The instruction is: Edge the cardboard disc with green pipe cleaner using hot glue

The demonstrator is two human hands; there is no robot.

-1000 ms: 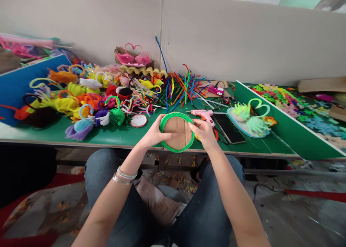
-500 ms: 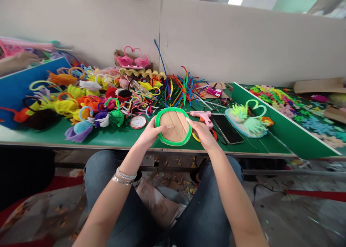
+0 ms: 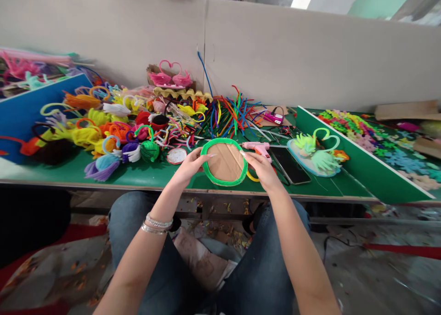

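A round cardboard disc point(image 3: 225, 162) edged with bright green pipe cleaner is held up over the table's front edge, its flat brown face toward me. My left hand point(image 3: 190, 167) pinches its left rim, thumb on the face and fingers behind. At the upper right rim, my right hand point(image 3: 260, 168) grips it between thumb and fingers. Just behind my right hand lies a pink glue gun point(image 3: 257, 146), with a yellow ring point(image 3: 252, 176) partly hidden by that hand. Left of the disc sits a small round white piece with a pink rim point(image 3: 177, 156).
Pipe-cleaner swans point(image 3: 103, 135) in many colours crowd the left side, by a blue divider point(image 3: 37, 103). Loose pipe cleaners point(image 3: 234, 112) lie behind the disc. Rightward are a phone point(image 3: 290, 165), a green swan pair point(image 3: 319, 151) and a green divider point(image 3: 358, 156).
The disc has shifted slightly right and turned a little. My left thumb has drawn back toward the rim. A person's hand at the far left has gone out of view.
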